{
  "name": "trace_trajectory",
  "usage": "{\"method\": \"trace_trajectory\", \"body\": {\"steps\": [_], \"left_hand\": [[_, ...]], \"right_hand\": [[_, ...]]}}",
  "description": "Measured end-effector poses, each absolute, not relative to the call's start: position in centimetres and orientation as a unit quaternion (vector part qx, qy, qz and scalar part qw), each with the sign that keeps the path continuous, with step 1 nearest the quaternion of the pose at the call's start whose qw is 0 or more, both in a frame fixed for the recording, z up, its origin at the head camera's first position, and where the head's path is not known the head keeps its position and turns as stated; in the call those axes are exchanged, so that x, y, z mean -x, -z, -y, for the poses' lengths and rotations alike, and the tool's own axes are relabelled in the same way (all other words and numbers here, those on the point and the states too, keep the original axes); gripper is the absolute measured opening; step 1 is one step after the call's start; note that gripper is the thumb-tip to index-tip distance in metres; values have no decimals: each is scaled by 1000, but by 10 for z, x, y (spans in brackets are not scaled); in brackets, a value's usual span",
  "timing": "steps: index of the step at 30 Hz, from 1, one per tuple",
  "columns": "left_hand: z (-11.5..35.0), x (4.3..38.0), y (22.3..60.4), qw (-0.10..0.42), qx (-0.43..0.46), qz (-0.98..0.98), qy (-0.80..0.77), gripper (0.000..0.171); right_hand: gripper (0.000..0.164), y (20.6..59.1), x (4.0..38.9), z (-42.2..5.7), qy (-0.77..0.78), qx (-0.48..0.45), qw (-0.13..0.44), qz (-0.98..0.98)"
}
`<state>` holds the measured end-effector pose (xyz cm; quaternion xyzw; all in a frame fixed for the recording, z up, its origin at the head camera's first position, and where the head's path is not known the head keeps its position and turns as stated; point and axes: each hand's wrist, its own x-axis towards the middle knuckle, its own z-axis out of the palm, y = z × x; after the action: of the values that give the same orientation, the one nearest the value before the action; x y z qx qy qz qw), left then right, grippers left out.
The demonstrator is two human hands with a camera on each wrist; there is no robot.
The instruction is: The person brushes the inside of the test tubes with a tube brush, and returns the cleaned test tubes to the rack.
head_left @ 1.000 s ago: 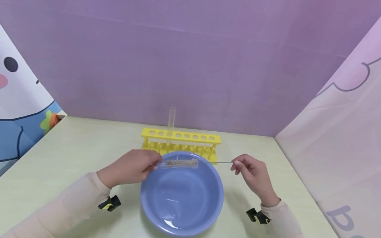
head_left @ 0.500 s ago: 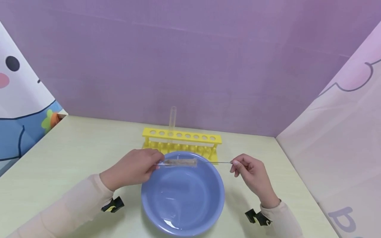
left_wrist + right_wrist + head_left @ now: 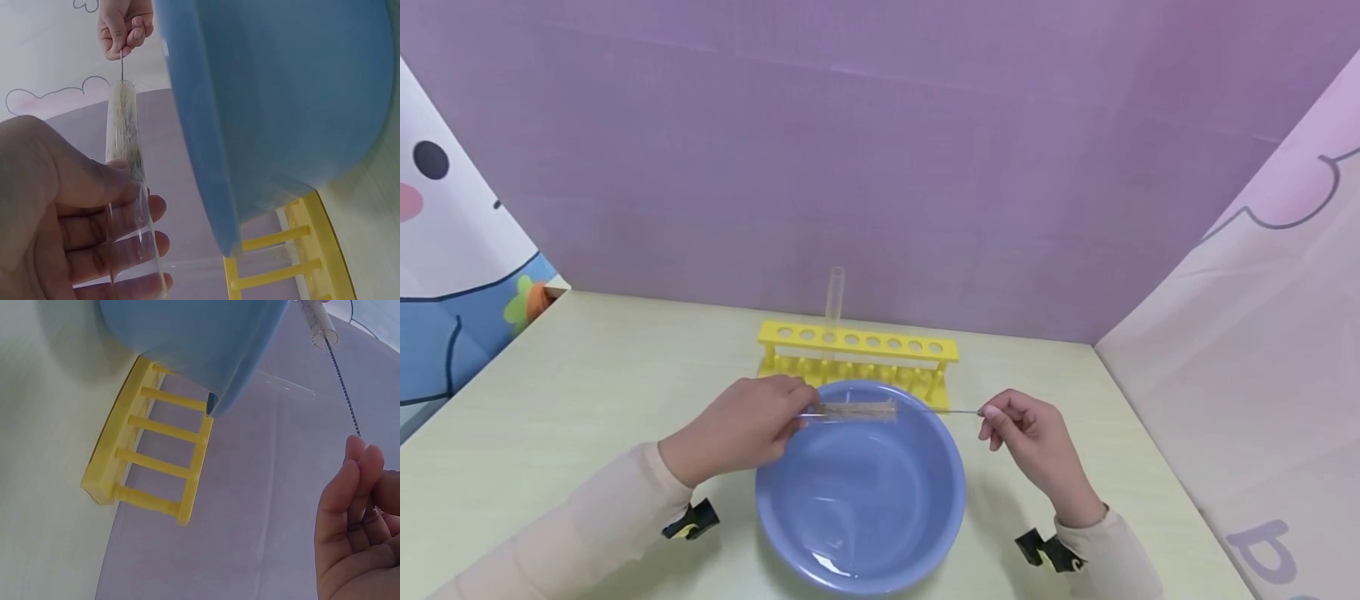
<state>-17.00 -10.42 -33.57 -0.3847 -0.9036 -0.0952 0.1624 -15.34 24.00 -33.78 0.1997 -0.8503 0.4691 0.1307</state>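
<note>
Over the blue basin, a clear test tube lies almost level, its mouth toward the right. My left hand grips it near its closed end, thumb on one side and fingers behind the glass in the left wrist view. Pale bristles of a test tube brush fill the mouth half of the tube. Its twisted wire handle runs out of the mouth to my right hand, where thumb and fingertips pinch the end. The palm-side fingers of that hand are curled.
A yellow test tube rack stands just behind the basin, partly hidden by its rim. Another clear test tube stands upright in it, left of the middle. A purple backdrop closes off the back of the pale table.
My left hand has shifted slightly right over the basin. The right hand has come very slightly left, with the brush handle still pinched and the bristles still inside the tube.
</note>
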Motion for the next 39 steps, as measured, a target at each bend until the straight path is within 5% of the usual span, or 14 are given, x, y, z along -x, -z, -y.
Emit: {"method": "trace_trajectory", "body": {"steps": [39], "left_hand": [[89,166,337,204,386,895,89,25]], "right_hand": [[15,338,155,-213,-488,-177,43,853]]}}
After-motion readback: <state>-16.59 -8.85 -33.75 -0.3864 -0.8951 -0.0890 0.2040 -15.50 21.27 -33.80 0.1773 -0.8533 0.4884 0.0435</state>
